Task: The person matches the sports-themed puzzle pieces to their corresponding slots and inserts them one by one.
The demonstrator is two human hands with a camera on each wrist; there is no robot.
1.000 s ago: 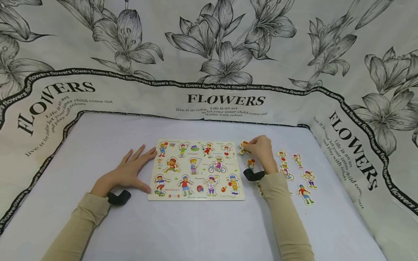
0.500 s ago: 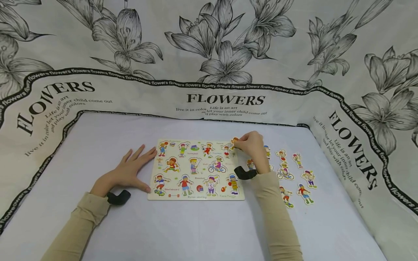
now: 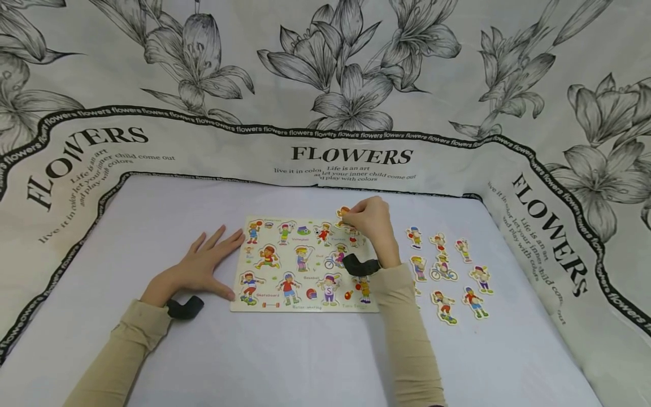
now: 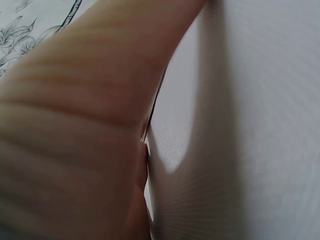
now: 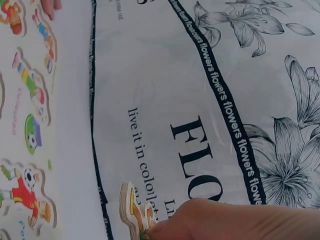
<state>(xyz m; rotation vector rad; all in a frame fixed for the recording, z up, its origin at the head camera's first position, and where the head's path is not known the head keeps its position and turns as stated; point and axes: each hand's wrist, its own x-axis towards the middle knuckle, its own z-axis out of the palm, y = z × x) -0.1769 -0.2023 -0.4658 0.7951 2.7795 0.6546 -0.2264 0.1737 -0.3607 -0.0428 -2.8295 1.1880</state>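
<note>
At the far edge of the pale rectangular board (image 3: 287,257), toward its right corner, the right hand (image 3: 373,223) pinches a flat, thick-edged cutout (image 3: 342,212); the left hand (image 3: 203,271) lies spread at the board's left edge. Loose figures (image 3: 444,268) lie toward the worktop's (image 3: 285,362) right edge.

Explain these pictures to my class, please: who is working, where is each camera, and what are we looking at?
There is no machine here: a person works with two bare hands. One camera is worn on the head and looks down; each wrist wears another, giving the two close views. On the white surface lies a puzzle board with sporty figures, and loose cut-out pieces lie to its right. The left hand spreads its fingers at the board's left edge. The right hand pinches a cut-out figure at the board's far edge.
</note>
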